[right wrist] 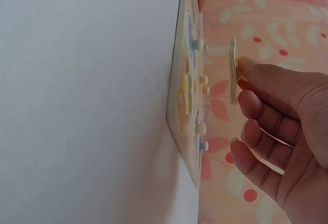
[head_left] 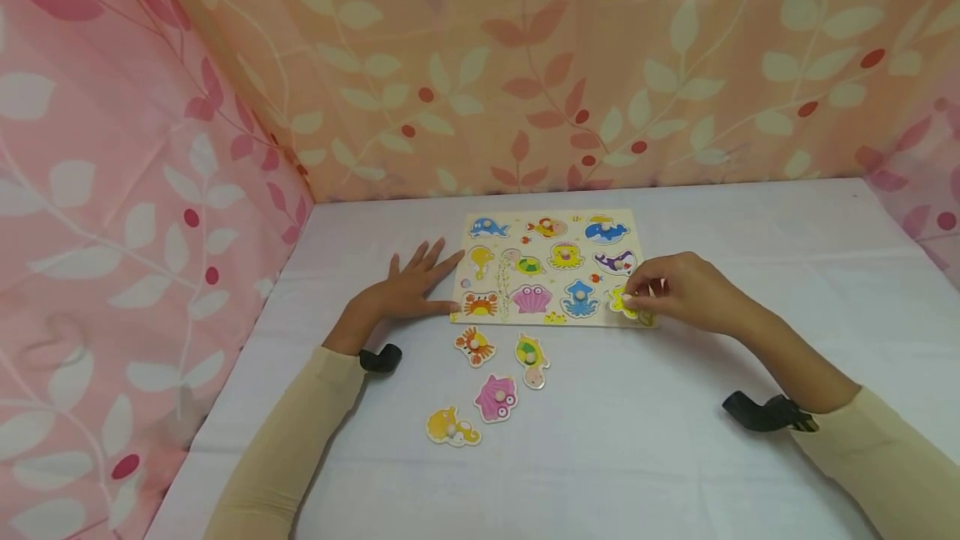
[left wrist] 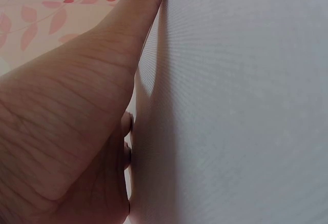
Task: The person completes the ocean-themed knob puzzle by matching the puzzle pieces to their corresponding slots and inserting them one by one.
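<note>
on the white table (head_left: pixel 637 440) lies the puzzle board (head_left: pixel 551 275), the left hand (head_left: pixel 408 286) at its left edge, fingers spread. well apart, the right hand (head_left: pixel 690 294) pinches the yellow star piece (head_left: pixel 617 299) above the board's near right corner. a loose pinch could drop the piece; a low, tilted carry could snag a neighbouring knob (right wrist: pixel 201 128).

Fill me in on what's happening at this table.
A person's right hand pinches a yellow star piece, held just clear of the puzzle board near its lower right corner. The left hand lies spread at the board's left edge. Four loose pieces lie on the white cloth on the near side: crab, turtle, pink shell and yellow seahorse.
</note>
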A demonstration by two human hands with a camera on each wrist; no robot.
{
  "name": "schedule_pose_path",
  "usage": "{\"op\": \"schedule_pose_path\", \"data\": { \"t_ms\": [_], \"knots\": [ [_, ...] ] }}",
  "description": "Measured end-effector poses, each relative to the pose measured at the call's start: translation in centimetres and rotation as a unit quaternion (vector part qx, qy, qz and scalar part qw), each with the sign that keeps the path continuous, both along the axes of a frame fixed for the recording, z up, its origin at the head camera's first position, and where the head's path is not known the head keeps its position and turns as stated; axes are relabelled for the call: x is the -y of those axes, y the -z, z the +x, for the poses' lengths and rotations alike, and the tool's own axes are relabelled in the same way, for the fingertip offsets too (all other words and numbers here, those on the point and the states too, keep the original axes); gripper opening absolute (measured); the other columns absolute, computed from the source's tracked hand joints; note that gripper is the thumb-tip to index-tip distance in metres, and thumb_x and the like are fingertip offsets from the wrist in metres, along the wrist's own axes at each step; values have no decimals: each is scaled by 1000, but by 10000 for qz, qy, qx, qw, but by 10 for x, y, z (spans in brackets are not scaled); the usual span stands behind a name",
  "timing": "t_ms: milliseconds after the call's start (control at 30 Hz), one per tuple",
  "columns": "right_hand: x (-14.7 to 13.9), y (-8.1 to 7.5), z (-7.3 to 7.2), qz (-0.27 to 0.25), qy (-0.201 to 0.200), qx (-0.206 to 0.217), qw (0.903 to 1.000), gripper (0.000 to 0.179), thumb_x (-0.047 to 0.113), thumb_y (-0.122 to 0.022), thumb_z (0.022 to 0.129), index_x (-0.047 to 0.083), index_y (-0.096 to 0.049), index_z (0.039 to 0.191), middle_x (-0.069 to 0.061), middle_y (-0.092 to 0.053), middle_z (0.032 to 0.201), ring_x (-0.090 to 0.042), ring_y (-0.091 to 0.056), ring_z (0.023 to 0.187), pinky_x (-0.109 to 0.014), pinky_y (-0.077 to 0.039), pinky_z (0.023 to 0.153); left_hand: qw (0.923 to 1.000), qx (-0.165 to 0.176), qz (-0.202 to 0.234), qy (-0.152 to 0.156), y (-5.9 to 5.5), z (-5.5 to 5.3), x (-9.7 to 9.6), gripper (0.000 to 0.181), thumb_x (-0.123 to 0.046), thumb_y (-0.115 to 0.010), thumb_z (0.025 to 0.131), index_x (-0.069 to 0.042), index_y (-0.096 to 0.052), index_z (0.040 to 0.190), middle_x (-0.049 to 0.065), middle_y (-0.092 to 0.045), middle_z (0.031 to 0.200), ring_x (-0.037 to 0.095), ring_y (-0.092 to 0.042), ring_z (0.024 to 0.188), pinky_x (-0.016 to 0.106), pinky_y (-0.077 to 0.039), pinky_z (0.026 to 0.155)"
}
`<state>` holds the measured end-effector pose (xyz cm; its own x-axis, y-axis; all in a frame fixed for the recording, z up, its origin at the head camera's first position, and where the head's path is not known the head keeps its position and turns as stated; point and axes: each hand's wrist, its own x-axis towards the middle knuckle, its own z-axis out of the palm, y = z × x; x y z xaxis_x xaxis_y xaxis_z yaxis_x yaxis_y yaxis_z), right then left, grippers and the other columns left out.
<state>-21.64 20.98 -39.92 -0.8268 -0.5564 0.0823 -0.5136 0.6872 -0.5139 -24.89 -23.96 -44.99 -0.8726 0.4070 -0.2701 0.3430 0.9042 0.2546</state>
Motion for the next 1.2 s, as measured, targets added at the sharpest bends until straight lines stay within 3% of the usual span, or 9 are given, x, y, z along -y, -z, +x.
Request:
{"op": "schedule_pose_path", "data": {
  "t_ms": [300,567,1200],
  "knots": [
    [-3,13,-1,-71,228,195,9995,14,27,-85,85,18,-78,93,11,-64,75,-15,-52,73,-25,-42,60,9999,-37,9,107,2,0,1,101,-77,-58,85,-39,-7,163,6,10,171,35,14,155,72,9,114],
    [-2,22,-3,3,193,110,9998,11,22,-85,85,18,-78,93,11,-61,72,-15,-52,71,-25,-41,60,9999,-53,-13,113,4,0,4,101,-79,-56,85,-40,-6,163,6,11,170,35,15,155,72,10,114],
    [0,24,-11,190,326,188,9991,14,23,-84,86,15,-79,97,10,-60,73,-15,-51,72,-27,-40,61,9999,-62,-45,80,6,-2,4,101,-79,-55,85,-40,-5,163,6,12,170,34,16,155,72,10,113]
  ]
}}
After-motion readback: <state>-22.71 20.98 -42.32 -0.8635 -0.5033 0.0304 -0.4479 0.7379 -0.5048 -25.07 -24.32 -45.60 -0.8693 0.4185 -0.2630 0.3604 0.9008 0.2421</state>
